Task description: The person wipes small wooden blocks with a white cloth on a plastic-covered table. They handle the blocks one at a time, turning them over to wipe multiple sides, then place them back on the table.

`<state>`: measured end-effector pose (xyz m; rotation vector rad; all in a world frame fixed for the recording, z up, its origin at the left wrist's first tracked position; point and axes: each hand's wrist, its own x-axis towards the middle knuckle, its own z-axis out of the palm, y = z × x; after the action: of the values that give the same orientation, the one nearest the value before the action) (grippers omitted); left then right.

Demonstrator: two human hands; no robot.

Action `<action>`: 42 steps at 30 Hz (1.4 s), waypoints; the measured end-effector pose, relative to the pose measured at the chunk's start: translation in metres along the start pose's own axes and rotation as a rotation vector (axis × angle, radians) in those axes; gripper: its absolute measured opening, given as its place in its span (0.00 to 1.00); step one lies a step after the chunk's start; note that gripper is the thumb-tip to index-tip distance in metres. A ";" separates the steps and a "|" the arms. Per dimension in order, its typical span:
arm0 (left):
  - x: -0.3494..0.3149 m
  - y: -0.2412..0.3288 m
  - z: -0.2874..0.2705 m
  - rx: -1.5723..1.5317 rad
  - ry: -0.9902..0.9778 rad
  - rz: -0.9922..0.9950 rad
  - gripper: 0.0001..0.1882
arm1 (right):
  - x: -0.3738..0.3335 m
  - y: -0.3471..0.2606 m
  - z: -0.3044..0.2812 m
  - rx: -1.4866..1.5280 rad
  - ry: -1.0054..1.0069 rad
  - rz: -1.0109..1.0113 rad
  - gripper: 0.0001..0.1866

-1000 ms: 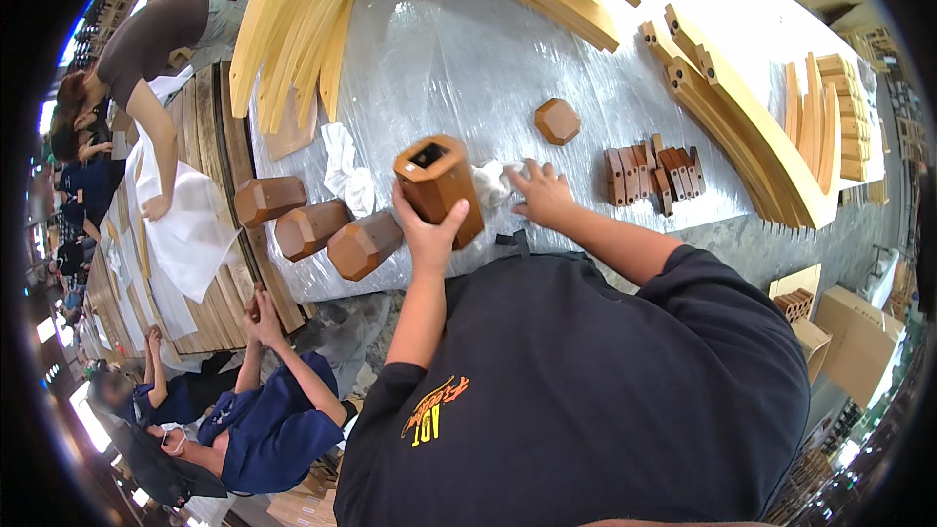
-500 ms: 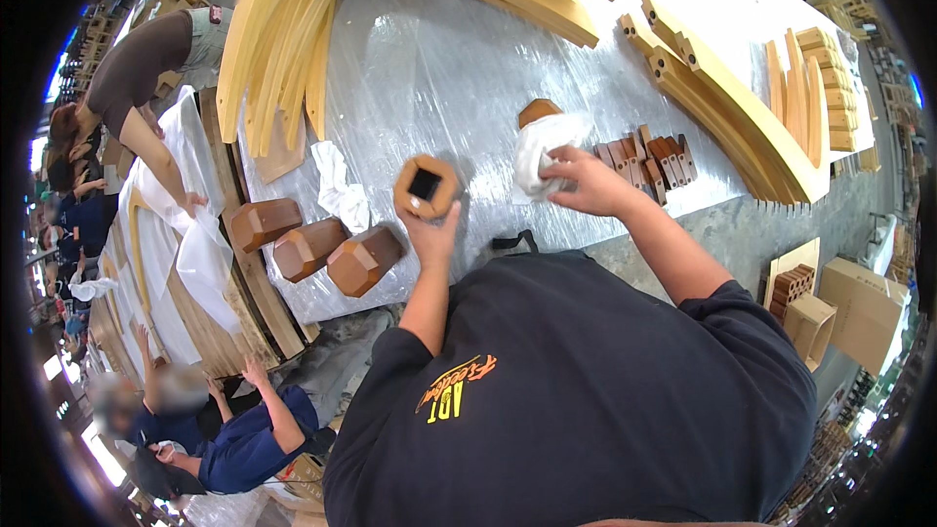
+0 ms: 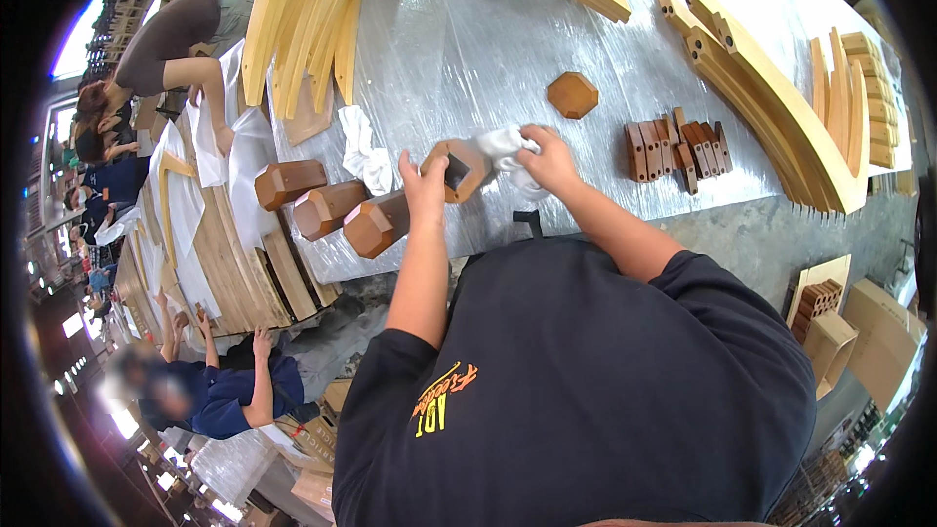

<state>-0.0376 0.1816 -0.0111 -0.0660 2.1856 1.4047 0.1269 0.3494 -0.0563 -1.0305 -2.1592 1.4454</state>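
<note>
My left hand (image 3: 426, 193) is wrapped round an octagonal wooden block (image 3: 472, 164), whose end with a dark square hole is turned up and tilted. A bunched white cloth (image 3: 503, 144) is gripped in my right hand (image 3: 552, 162) and lies against the block's right side; block and cloth are slightly blurred. Just left of my left hand, three brown octagonal wooden blocks (image 3: 376, 224) lie in a row on the plastic-covered table (image 3: 459, 49). Beyond them is a second crumpled white cloth (image 3: 364, 149). Another octagonal wooden piece (image 3: 573, 96) sits beyond my right hand.
Small dark wooden blocks (image 3: 673, 150) are grouped to the right. Long curved pale wood parts (image 3: 307, 15) are stacked at the far left, more (image 3: 771, 112) at the right. Co-workers (image 3: 166, 39) stand left by a wooden pallet (image 3: 229, 283). Cardboard boxes (image 3: 883, 337) stand lower right.
My right hand has brought the white cloth left, from beside the octagonal piece to the held block. The block has tilted, its hollow end now facing more to the right.
</note>
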 end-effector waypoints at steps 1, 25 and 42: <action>0.009 0.004 0.005 0.006 -0.047 0.005 0.40 | 0.004 -0.011 0.008 0.075 -0.028 -0.051 0.23; -0.003 0.004 0.019 0.588 -0.166 0.534 0.31 | 0.041 -0.041 0.027 0.552 -0.422 -0.148 0.19; 0.004 -0.030 0.001 0.458 -0.376 0.276 0.13 | 0.016 -0.049 0.024 0.448 -0.450 -0.477 0.20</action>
<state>-0.0311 0.1698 -0.0378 0.6331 2.1832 0.9163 0.0820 0.3346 -0.0239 -0.0246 -2.0036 1.8980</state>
